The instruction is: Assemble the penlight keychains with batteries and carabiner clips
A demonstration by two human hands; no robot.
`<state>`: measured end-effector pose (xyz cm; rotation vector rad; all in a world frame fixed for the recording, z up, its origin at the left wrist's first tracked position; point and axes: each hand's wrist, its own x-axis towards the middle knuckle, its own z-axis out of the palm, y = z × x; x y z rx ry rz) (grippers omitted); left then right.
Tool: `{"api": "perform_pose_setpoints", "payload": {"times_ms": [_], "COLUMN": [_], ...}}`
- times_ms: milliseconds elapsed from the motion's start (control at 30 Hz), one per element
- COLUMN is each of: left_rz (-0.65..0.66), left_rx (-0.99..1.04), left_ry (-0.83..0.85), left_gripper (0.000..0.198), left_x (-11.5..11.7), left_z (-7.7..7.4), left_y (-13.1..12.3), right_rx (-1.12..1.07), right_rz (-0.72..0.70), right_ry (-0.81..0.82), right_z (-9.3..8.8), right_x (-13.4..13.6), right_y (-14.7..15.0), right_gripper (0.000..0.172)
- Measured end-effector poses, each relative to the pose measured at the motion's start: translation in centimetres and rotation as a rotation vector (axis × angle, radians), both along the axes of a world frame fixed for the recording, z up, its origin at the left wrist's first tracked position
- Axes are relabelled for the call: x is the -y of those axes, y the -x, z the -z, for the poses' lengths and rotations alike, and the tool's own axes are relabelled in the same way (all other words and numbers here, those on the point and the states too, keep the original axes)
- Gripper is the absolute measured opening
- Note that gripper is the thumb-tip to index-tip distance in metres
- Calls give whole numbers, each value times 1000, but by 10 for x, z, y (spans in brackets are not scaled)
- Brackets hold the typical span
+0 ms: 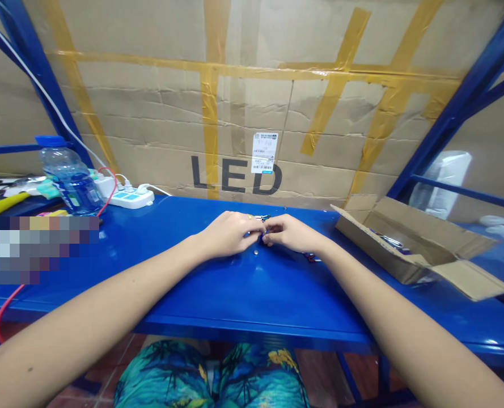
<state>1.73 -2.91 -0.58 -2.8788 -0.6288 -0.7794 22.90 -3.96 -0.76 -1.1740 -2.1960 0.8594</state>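
Note:
Over the middle of the blue table, my left hand and my right hand meet fingertip to fingertip. Both are closed in a pinch. Between and just behind the fingers shows a small shiny piece, silvery with a dark green end; most of it is hidden, so its kind cannot be told. A small round silvery spot is on the tabletop below the fingertips. Partly behind my right wrist lie small red and white pieces.
An open cardboard box with slim shiny items stands at right. At left are a water bottle, a white power strip and a red cable. A large taped carton rises behind the table, between blue frame posts.

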Motion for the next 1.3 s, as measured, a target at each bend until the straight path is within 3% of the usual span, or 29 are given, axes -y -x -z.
{"api": "perform_pose_setpoints", "payload": {"times_ms": [133,300,500,633,800,1033,1200,1300], "left_rz": [-28,43,-3,-55,-58,-5,-131,-181], "left_rx": [-87,-320,-382,-286,68,-26,72,174], "left_ry": [46,132,225,194,58,84,170,287], "left_gripper": [20,19,8,7,16,17,15,13], "left_x": [6,8,6,5,1,2,1,-4], "left_z": [-6,-5,-5,-5,-1,-2,-3,-3], "left_y": [1,0,-1,-1,-3,1,-1,-2], "right_rx": [22,31,10,5,-33,-97,-201,-253], "right_rz": [4,-22,9,-12,-5,-71,-61,17], "right_ry": [-34,-48,-13,-17,30,64,108,57], "right_z": [0,1,2,1,-1,3,6,9], "right_x": [0,-2,-3,-2,2,1,3,3], "right_y": [-2,-3,-1,-1,1,3,9,18], "right_gripper": [19,21,19,16,7,7,12,16]}}
